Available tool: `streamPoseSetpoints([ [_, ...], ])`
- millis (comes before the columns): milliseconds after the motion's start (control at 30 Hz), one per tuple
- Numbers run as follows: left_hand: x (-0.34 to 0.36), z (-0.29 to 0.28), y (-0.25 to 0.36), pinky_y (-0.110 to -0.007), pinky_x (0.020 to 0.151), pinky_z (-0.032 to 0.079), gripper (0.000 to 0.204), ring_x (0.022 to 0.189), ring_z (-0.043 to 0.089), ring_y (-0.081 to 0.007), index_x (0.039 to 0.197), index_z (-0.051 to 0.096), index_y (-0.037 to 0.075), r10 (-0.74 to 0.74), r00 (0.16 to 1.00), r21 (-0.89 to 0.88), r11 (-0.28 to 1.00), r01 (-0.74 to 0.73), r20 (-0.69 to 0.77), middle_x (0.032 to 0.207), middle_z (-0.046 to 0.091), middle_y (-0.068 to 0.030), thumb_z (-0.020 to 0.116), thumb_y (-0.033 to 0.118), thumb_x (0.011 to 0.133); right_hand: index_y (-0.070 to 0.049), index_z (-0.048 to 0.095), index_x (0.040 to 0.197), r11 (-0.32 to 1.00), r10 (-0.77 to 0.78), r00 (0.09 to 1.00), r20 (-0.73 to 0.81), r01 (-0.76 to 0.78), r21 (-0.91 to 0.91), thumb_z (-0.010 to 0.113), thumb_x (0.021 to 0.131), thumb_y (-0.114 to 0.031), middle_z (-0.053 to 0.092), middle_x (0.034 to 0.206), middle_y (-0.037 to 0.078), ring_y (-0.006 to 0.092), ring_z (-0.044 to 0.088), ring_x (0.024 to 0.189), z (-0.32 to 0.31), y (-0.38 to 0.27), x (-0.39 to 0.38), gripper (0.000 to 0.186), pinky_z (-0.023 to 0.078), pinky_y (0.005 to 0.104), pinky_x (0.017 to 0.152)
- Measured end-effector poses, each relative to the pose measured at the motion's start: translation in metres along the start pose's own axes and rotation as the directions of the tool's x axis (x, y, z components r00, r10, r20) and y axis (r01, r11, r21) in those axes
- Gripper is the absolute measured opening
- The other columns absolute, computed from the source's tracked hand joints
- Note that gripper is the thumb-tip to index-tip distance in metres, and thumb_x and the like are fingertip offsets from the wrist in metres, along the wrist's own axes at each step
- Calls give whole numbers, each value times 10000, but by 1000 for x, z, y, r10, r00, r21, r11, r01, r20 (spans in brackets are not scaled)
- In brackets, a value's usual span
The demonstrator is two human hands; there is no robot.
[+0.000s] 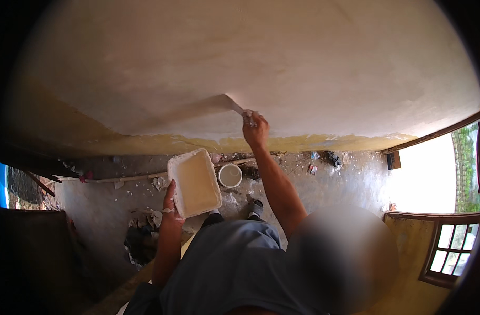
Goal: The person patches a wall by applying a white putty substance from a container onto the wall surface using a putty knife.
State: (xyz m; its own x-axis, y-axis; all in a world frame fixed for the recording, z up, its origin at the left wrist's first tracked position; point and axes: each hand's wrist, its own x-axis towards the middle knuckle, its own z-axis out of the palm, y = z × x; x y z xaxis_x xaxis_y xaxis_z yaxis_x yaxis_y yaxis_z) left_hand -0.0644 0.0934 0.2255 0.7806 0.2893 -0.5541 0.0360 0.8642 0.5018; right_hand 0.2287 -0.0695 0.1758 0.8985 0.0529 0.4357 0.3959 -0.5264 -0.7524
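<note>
My right hand [257, 130] is closed round the handle of a putty knife [233, 104], whose blade tip meets the wall [303, 68] ahead. Pale skim coat covers most of that wall, and a yellow painted strip shows along its lower part. In my left hand [170, 202] is a rectangular plastic tray [196, 184], held by its left side, with dried plaster crusted on the rim. A thin cream layer coats its inside. White smears mark my left wrist. The fingers under the tray are hidden.
On the floor by the wall stands a round white bucket [230, 176]. A long pole [130, 178] lies along the wall's foot. Dark rubbish [140, 241] is heaped at left, and a black bundle [332, 158] lies at right. A doorway [426, 178] and a paned window [452, 247] are at right.
</note>
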Motion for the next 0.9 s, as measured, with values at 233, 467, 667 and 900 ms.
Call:
streamPoseSetpoints([
  [233, 3, -4, -1, -458, 1003, 463, 623, 1186, 568, -298, 1402, 439, 61, 26, 1000, 5, 1000, -26, -5, 1318, 567, -126, 623, 406, 917, 1, 720, 987, 929, 366, 813, -452, -291, 229, 600, 949, -166, 708, 809, 103, 163, 637, 710, -89, 76, -20, 209, 500, 331, 644],
  [467, 1, 7, 4, -454, 1001, 464, 619, 1185, 568, -294, 1396, 446, 55, 22, 1000, 50, 998, -22, 5, 1317, 568, -129, 631, 393, 912, -77, 706, 971, 983, -119, 992, 42, 112, 144, 678, 860, -143, 688, 919, 160, 368, 648, 848, 9, -32, -16, 132, 530, 434, 742],
  [667, -1, -4, 6, -451, 998, 467, 605, 1189, 565, -296, 1395, 446, 51, 11, 1000, 30, 1000, -10, -4, 1316, 568, -131, 621, 385, 922, -8, 710, 944, 926, 362, 819, -444, -264, 269, 588, 917, -98, 722, 870, 134, 225, 679, 783, -99, 24, 36, 154, 526, 351, 728],
  [900, -6, 3, 11, -459, 1000, 466, 593, 1182, 570, -299, 1394, 446, 41, 21, 998, 32, 999, -23, 52, 1313, 572, -129, 614, 371, 930, -55, 642, 876, 970, -220, 967, -126, 231, 74, 652, 876, -135, 644, 833, 185, 404, 619, 801, -45, -105, 18, 80, 516, 449, 694],
])
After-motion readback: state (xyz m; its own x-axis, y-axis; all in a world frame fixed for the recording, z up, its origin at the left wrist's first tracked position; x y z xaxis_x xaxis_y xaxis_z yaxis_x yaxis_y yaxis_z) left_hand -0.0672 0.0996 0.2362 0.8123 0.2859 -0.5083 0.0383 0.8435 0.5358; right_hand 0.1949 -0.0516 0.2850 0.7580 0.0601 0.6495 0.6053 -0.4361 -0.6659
